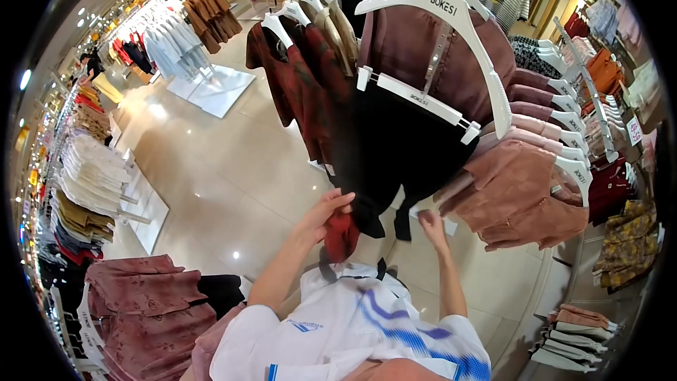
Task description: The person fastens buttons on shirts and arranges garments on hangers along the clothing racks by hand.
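Black trousers hang from a white clip hanger in front of a mauve top on a larger white hanger. At the left edge of the trousers' lower part, my left hand has its fingers pinched on the fabric. Red cloth shows just below that hand. My right hand is closed beside the other trouser leg, with a small gap visible between them. Whatever its curled fingers hold, if anything, is hidden.
Dark red patterned tops hang on the left of the rack, and brown-pink tops on the right. A dusty-pink patterned garment hangs at lower left. White display bases stand on the tiled floor. A person is far left.
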`<state>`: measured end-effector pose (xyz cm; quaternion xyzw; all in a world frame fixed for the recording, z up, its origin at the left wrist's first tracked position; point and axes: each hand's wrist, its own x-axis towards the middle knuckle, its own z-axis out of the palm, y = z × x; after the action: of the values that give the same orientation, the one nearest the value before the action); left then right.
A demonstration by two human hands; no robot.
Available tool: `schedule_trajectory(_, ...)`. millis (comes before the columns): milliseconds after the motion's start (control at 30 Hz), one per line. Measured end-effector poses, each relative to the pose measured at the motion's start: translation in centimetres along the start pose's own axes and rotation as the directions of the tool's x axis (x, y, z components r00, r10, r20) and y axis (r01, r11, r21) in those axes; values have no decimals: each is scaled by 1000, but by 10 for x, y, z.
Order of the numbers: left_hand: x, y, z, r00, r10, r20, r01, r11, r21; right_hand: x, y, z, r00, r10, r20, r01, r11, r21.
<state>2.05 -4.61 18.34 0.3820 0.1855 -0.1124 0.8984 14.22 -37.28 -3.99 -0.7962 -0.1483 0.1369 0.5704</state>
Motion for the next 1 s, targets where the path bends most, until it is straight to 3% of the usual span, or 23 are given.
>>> schedule_trajectory(33, 2, -3, 0, 1000, 10, 24, -9, 1000, -26, -11, -63, 14, 988, -57, 141, 46, 996, 82)
schedule_trajectory(67, 2, -4, 4, 1000, 1, 23, 0, 1000, -22, -23, -105, 25, 942, 8, 335, -65, 985, 158)
schedule_trajectory(100, 2, -2, 12, 1000, -2, 8, 2, 1000, -16, -30, -139, 46, 910, -254, 328, 166, 948, 272)
schedule_trajectory(133, 1, 1, 17, 1000, -1, -7, 1, 1000, -9, -30, -153, 67, 912, -257, 321, 169, 946, 276)
schedule_trajectory(233, -2, 6, 25, 999, 25, -27, -26, 999, -26, -27, -154, 100, 946, -253, 202, 189, 938, 289)
schedule_trajectory(300, -3, 7, 20, 999, 39, -39, -41, 998, -56, -13, -130, 114, 988, -43, 148, -7, 947, 321)
schedule_trajectory(333, -2, 8, 17, 998, 52, -47, -55, 995, -86, -12, -127, 111, 988, -43, 150, -8, 947, 322)
schedule_trajectory(433, -2, 13, 4, 995, 79, -53, -85, 990, -110, -12, -121, 93, 995, -81, 61, 78, 996, 48)
schedule_trajectory(467, -2, 16, 4, 994, 92, -58, -98, 989, -112, -11, -116, 86, 993, -91, 71, 87, 995, 48)
schedule_trajectory(533, -3, 20, 5, 991, 97, -94, -111, 982, -151, -11, -118, 78, 998, -30, 63, 11, 959, 282)
schedule_trajectory(567, -3, 21, 1, 990, 106, -96, -119, 981, -151, -8, -120, 78, 997, -38, 68, 18, 959, 281)
schedule_trajectory(633, 4, 21, -8, 987, 135, -90, -149, 975, -165, -10, -155, 64, 998, 39, -40, -6, 775, 631)
schedule_trajectory(667, 4, 22, -8, 987, 137, -88, -150, 975, -165, -11, -179, 53, 998, 38, -41, -4, 776, 630)
schedule_trajectory(733, 6, 20, -8, 982, 103, -161, -125, 983, -132, -9, -216, 31, 984, 6, 180, -158, 503, 850)
schedule_trajectory(767, 11, 15, -16, 984, 91, -154, -111, 985, -130, 2, -191, 38, 961, 181, 209, -238, 153, 959)
schedule_trajectory(800, 19, 6, -31, 992, 106, -63, -111, 990, -86, -3, -224, 41, 970, 143, 199, -213, 94, 972)
schedule_trajectory(867, 22, -5, -31, 996, 76, 49, -74, 996, -41, 12, -219, 51, 988, 23, 152, -154, 101, 983)
schedule_trajectory(900, 14, -9, -21, 993, 118, -4, -118, 993, -33, 11, -258, 57, 992, -22, 124, -120, 119, 986)
schedule_trajectory(933, 6, -19, -16, 987, 151, -63, -153, 988, -27, 19, -238, 60, 973, -80, 216, -206, 117, 971)
schedule_trajectory(967, 1, -26, -21, 983, 171, 62, -168, 984, -51, 15, -249, 64, 979, -12, 204, -199, 165, 966)
schedule_trajectory(1000, -4, -31, -19, 989, 135, 62, -131, 989, -62, 12, -257, 69, 979, 19, 204, -204, 191, 960)
